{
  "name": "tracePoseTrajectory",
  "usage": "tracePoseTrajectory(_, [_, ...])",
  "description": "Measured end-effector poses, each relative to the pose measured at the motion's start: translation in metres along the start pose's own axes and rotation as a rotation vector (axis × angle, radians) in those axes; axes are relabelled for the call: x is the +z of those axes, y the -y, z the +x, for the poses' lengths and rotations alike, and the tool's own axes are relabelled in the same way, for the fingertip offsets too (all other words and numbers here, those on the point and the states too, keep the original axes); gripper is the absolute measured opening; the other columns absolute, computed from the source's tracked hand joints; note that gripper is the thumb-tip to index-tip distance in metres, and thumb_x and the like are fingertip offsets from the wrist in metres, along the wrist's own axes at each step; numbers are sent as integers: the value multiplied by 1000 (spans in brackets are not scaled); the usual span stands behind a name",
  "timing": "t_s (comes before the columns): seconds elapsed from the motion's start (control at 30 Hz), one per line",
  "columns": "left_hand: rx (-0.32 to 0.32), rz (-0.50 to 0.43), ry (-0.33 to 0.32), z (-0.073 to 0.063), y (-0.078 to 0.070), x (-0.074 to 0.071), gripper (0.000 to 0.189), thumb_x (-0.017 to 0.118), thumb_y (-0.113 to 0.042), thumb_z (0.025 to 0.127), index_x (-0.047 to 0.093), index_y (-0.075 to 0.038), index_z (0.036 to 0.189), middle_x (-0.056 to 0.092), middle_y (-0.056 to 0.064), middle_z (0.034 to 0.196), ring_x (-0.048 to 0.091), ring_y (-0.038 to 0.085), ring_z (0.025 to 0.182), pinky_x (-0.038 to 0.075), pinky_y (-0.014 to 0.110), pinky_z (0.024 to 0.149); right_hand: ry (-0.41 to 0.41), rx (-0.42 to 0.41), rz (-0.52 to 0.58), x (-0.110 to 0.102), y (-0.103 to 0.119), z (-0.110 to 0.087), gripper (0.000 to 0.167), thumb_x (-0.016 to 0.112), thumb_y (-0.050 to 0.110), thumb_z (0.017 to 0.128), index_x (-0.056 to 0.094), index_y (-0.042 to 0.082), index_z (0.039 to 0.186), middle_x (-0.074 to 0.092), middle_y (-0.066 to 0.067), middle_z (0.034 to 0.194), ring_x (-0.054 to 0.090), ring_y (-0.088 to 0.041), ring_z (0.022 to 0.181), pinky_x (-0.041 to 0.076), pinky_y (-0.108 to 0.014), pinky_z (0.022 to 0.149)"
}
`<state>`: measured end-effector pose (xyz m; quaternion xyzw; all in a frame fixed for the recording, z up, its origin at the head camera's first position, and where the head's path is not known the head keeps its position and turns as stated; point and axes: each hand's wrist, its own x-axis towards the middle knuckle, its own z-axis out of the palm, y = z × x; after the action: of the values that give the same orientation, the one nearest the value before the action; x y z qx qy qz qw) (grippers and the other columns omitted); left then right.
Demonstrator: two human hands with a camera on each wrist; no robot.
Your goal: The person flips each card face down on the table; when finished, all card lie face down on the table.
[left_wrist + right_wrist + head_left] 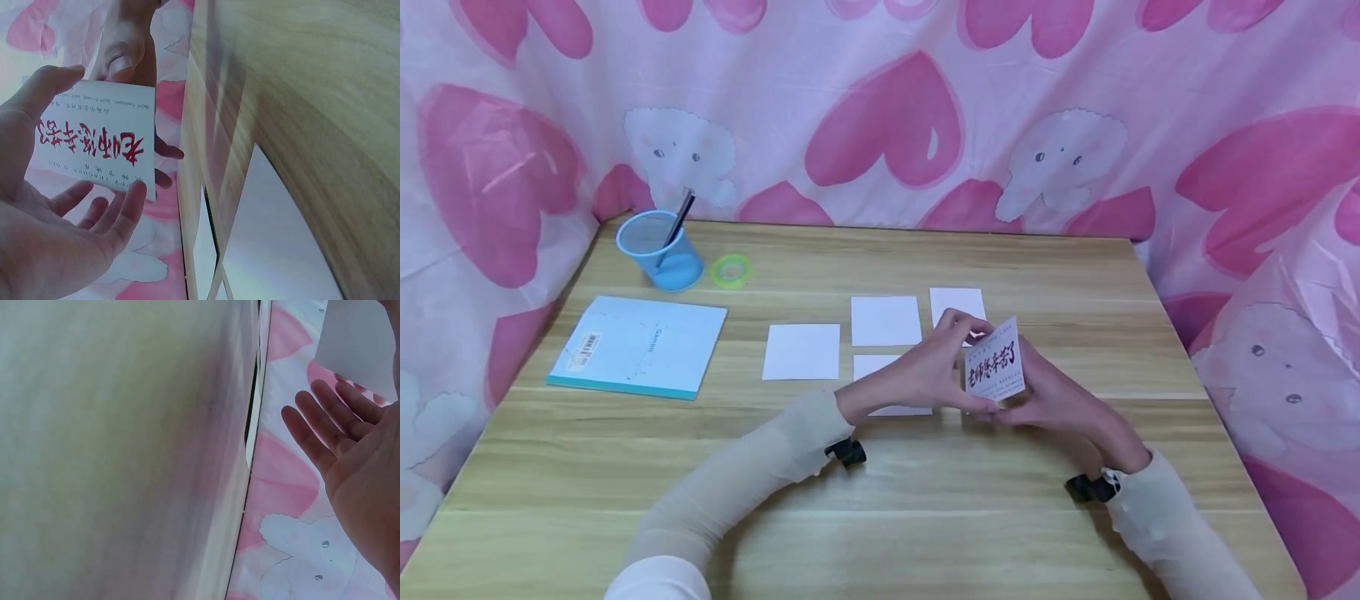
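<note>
A small printed card is held up on a slant above the table, between both hands. Its lettered face, with large red handwriting-style characters, shows in the left wrist view; the plain back of the card shows in the right wrist view. My left hand grips it by opposite edges, thumb on one side and fingertips on the other. From the far end, my right hand holds it too, its thumb at the edge and fingers partly hidden behind. Blank white cards, including one just beyond the left hand, lie close by.
Several white cards, such as this square card, lie mid-table, one partly under the left forearm. To the left are a light-blue notebook, a blue mesh cup with a dark pen, and a green tape roll. A patterned curtain hangs behind.
</note>
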<state>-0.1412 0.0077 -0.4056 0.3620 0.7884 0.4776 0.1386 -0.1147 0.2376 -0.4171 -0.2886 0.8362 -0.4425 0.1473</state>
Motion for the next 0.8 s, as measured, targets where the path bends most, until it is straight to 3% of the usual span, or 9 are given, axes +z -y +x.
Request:
tracePoseTrajectory(0.17, [3,-30,-33,-1,1,2,96,90,-45,65,39,-18,142,32,4,135,49,15,107,51,32,84,-11,-3,36,3,9,-2,86,87,9,74,33,5,142,52,-5,130,53,-21,115,41,-32,97])
tracePoseTrajectory(0.33, [26,35,-44,-2,3,4,96,88,-50,66,38,-22,142,33,1,136,39,15,118,44,30,91,-15,26,30,4,-6,-1,91,89,19,72,33,16,145,52,1,132,53,-19,117,40,-43,100])
tracePoseTrajectory(0.47, [86,151,-42,-2,1,2,97,86,-51,67,34,-19,142,35,-2,137,35,13,121,35,29,98,-43,17,-235,-2,-9,-1,100,90,37,68,31,16,146,48,0,134,49,-17,119,41,-47,98])
tracePoseTrajectory(0.6, [141,265,-62,-2,-4,0,96,84,-53,66,36,-13,139,39,-2,134,38,13,117,34,25,98,-42,-29,-528,-8,-6,2,102,87,52,64,36,9,141,51,-5,130,51,-20,114,45,-46,94])
tracePoseTrajectory(0.7, [146,316,-75,-5,-6,-1,95,83,-54,65,37,-10,136,40,1,132,41,16,115,35,23,95,-21,-49,-612,-11,-1,4,99,85,57,63,40,6,136,53,-8,128,52,-23,112,44,-45,95])
tracePoseTrajectory(0.8, [131,338,-79,-11,-2,-2,93,83,-51,64,37,-8,133,41,3,129,42,19,114,37,24,94,14,-42,-625,-14,3,4,95,86,55,64,42,5,132,53,-8,128,51,-24,113,43,-46,96])
